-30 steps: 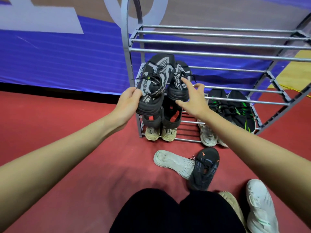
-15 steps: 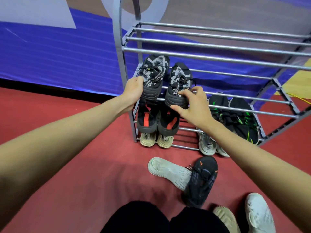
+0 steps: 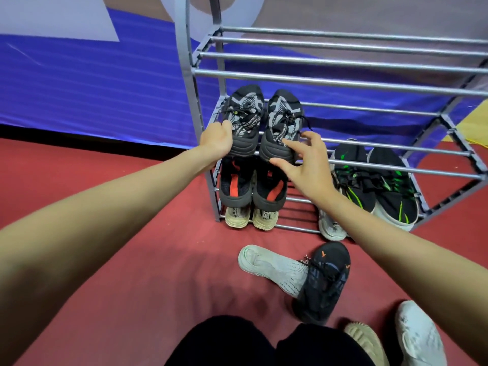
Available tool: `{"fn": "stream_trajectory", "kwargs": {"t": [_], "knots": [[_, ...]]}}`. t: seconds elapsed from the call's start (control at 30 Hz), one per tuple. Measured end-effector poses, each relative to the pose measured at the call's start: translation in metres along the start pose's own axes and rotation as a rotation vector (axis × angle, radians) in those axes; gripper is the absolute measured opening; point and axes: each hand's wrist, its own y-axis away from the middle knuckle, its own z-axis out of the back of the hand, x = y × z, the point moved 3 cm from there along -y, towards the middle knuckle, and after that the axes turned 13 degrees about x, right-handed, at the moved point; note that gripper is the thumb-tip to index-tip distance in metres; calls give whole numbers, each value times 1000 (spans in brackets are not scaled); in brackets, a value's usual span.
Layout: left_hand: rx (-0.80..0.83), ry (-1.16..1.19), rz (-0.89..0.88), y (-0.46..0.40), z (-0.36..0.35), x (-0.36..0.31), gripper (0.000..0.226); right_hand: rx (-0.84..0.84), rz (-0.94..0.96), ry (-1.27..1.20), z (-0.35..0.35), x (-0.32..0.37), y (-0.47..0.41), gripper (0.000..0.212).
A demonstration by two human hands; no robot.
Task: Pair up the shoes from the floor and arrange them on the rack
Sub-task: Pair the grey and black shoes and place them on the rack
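Black-and-grey knit pair (image 3: 264,122) sits on the rack (image 3: 343,83) middle shelf, left hand (image 3: 217,140) curled on the near heel, right hand (image 3: 303,161) spread, fingertips on the other; likely light, soft uppers, so grip the stiffer heels.

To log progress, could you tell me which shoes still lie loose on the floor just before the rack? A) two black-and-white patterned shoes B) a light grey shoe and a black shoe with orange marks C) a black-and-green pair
B: the light grey shoe and the black shoe with orange marks lie overlapping on the red floor, in front of the rack.
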Motion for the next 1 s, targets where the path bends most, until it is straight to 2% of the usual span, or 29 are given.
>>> {"fn": "stream_trajectory", "kwargs": {"t": [0.4,0.5,0.63,0.8,1.0], "knots": [[6,95,65,30,0,-2,52,138,-74,112,0,13,2,65],[-54,22,8,54,-7,-2,46,183,-42,109,2,12,19,70],[-187,-31,-41,89,-17,21,35,154,49,154,3,3,57,59],[82,-94,-137,115,-53,45,27,201,-23,181,8,-32,116,49],[337,-129,-211,146,-112,51,19,221,-250,129,25,-86,193,43]]}}
